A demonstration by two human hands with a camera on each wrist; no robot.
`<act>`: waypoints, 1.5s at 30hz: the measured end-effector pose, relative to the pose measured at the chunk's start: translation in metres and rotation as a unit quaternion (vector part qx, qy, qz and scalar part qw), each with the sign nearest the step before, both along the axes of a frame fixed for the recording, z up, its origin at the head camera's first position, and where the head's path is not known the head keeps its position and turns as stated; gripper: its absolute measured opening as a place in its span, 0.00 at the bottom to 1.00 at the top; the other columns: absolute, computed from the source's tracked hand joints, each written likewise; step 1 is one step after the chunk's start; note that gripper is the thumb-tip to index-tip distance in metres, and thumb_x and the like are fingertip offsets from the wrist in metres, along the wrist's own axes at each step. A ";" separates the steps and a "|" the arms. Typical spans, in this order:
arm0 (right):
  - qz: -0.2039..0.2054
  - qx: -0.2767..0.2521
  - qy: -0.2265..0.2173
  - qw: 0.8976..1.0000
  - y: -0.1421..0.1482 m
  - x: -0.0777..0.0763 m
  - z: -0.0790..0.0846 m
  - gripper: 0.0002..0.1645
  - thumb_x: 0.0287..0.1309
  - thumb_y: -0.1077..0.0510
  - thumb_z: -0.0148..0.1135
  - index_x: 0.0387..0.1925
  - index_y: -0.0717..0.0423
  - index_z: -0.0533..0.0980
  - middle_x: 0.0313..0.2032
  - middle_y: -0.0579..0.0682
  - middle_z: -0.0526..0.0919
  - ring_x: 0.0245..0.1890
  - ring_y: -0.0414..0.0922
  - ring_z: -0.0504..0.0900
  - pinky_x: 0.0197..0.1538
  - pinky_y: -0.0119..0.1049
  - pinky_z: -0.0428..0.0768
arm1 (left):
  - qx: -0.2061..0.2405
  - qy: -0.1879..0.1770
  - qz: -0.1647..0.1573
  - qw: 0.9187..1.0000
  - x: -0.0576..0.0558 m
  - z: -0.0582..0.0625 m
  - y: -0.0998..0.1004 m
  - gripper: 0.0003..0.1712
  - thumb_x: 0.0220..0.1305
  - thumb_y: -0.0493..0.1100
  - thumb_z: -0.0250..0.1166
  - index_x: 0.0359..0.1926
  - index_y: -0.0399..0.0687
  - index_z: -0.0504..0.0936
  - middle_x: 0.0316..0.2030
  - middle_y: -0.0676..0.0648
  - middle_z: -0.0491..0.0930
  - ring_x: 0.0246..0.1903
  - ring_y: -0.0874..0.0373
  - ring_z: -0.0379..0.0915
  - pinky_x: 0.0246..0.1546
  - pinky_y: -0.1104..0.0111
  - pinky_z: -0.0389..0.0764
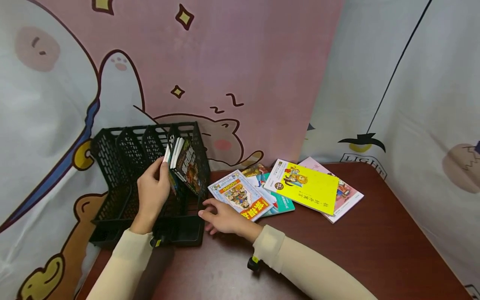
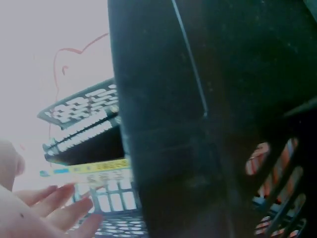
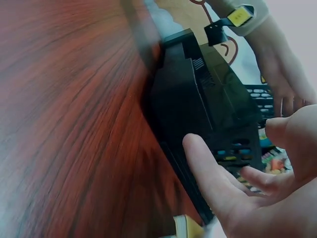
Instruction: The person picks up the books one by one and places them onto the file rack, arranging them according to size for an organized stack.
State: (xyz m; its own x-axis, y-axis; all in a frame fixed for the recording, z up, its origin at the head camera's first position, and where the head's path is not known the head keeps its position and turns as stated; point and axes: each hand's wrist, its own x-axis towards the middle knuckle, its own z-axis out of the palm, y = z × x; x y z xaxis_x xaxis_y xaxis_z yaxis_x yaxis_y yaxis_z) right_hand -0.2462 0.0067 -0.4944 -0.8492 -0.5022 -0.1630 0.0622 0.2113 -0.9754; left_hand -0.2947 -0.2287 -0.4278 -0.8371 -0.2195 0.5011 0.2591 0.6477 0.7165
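A black file rack (image 1: 189, 231) with several upright slots stands at the left of the table. My left hand (image 1: 153, 193) reaches over its front and pinches a thin book (image 1: 167, 155) by its pale spine, beside a divider. In the left wrist view, a yellow-edged book (image 2: 106, 166) lies at the fingertips. Dark-covered books (image 1: 190, 168) stand leaning in the rightmost slot. My right hand (image 1: 225, 218), holding nothing, has its loosely bent fingers right at the rack's front right corner. The right wrist view shows those fingers (image 3: 208, 173) along the rack's side wall.
Right of the rack, a blue-and-orange picture book (image 1: 241, 196) overlaps a teal book (image 1: 283, 204). Farther right, a yellow book (image 1: 307, 187) lies across a pink one (image 1: 348, 198). The brown table (image 1: 375, 250) meets a cartoon-printed cloth (image 1: 262, 83) behind it.
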 end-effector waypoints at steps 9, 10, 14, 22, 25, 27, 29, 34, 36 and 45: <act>0.026 0.016 0.016 0.999 0.053 0.002 0.012 0.21 0.83 0.49 0.62 0.67 0.56 0.81 0.49 0.68 0.90 0.40 0.58 0.95 0.46 0.56 0.93 | -0.013 0.196 -0.039 0.980 0.013 0.014 0.027 0.15 0.82 0.40 0.62 0.49 0.37 0.94 0.57 0.40 0.92 0.68 0.41 0.85 0.77 0.59 0.77; 0.027 0.021 0.017 0.999 0.060 0.003 0.013 0.21 0.83 0.49 0.61 0.66 0.56 0.81 0.47 0.68 0.91 0.39 0.58 0.95 0.46 0.55 0.94 | -0.014 0.207 -0.049 0.977 0.015 0.014 0.031 0.15 0.82 0.39 0.62 0.48 0.38 0.94 0.54 0.39 0.93 0.65 0.40 0.87 0.76 0.63 0.77; 0.025 0.041 0.036 0.998 0.089 0.003 0.020 0.22 0.83 0.52 0.61 0.65 0.62 0.81 0.46 0.67 0.90 0.39 0.57 0.94 0.45 0.52 0.94 | -0.017 0.225 -0.106 0.968 0.023 0.014 0.057 0.13 0.80 0.36 0.63 0.45 0.42 0.95 0.47 0.43 0.95 0.51 0.45 0.92 0.62 0.78 0.81; -0.046 0.088 0.073 0.992 0.157 -0.014 0.029 0.23 0.84 0.52 0.61 0.65 0.65 0.82 0.57 0.68 0.88 0.41 0.56 0.94 0.46 0.52 0.94 | -0.023 0.084 -0.246 0.965 0.035 -0.005 0.127 0.12 0.82 0.42 0.63 0.48 0.51 0.94 0.42 0.50 0.94 0.35 0.64 0.89 0.37 0.72 0.87; -0.072 0.103 0.068 0.990 0.183 -0.019 0.030 0.24 0.84 0.50 0.60 0.66 0.64 0.81 0.58 0.68 0.88 0.42 0.56 0.94 0.48 0.51 0.94 | -0.030 0.000 -0.272 0.962 0.035 -0.017 0.152 0.12 0.83 0.46 0.64 0.53 0.54 0.93 0.45 0.51 0.94 0.36 0.64 0.89 0.38 0.69 0.89; -0.089 0.119 0.068 0.987 0.200 -0.020 0.031 0.25 0.85 0.49 0.59 0.68 0.64 0.80 0.60 0.67 0.87 0.44 0.55 0.94 0.49 0.49 0.94 | -0.043 -0.056 -0.278 0.958 0.035 -0.021 0.167 0.13 0.82 0.49 0.64 0.56 0.57 0.92 0.46 0.53 0.94 0.37 0.63 0.89 0.39 0.68 0.88; -0.101 0.127 0.065 0.985 0.218 -0.022 0.032 0.27 0.85 0.49 0.58 0.69 0.65 0.79 0.61 0.67 0.85 0.46 0.56 0.93 0.51 0.49 0.94 | -0.057 -0.108 -0.283 0.951 0.033 -0.024 0.180 0.15 0.82 0.51 0.64 0.59 0.58 0.91 0.49 0.54 0.93 0.38 0.63 0.88 0.41 0.68 0.87; -0.141 0.151 0.042 0.978 0.264 -0.027 0.030 0.30 0.87 0.48 0.55 0.73 0.66 0.76 0.64 0.68 0.84 0.48 0.54 0.93 0.52 0.48 0.94 | -0.098 -0.177 -0.296 0.933 0.024 -0.031 0.208 0.20 0.82 0.54 0.61 0.65 0.58 0.89 0.55 0.56 0.92 0.45 0.61 0.88 0.49 0.64 0.85; -0.157 0.168 0.034 0.972 0.282 -0.028 0.028 0.32 0.87 0.47 0.54 0.74 0.67 0.74 0.64 0.68 0.85 0.48 0.53 0.93 0.52 0.47 0.94 | -0.113 -0.196 -0.297 0.928 0.019 -0.035 0.218 0.21 0.82 0.54 0.61 0.66 0.56 0.88 0.56 0.55 0.92 0.48 0.60 0.88 0.52 0.62 0.86; -0.236 0.235 -0.007 0.943 0.348 -0.013 0.010 0.35 0.88 0.46 0.51 0.75 0.71 0.70 0.63 0.71 0.84 0.45 0.49 0.91 0.49 0.43 0.94 | -0.216 -0.243 -0.276 0.904 -0.011 -0.045 0.260 0.31 0.84 0.57 0.58 0.78 0.48 0.77 0.75 0.44 0.80 0.78 0.43 0.71 0.81 0.50 0.72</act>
State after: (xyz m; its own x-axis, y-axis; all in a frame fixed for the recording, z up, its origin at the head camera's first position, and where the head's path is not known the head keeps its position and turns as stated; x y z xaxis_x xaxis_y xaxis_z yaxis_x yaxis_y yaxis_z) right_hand -0.2589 0.3552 -0.4843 -0.9560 0.0628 -0.2865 0.2706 0.5657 -0.7789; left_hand -0.3053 0.0315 -0.4727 -0.9042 0.4268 -0.0169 0.3500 0.7631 0.5434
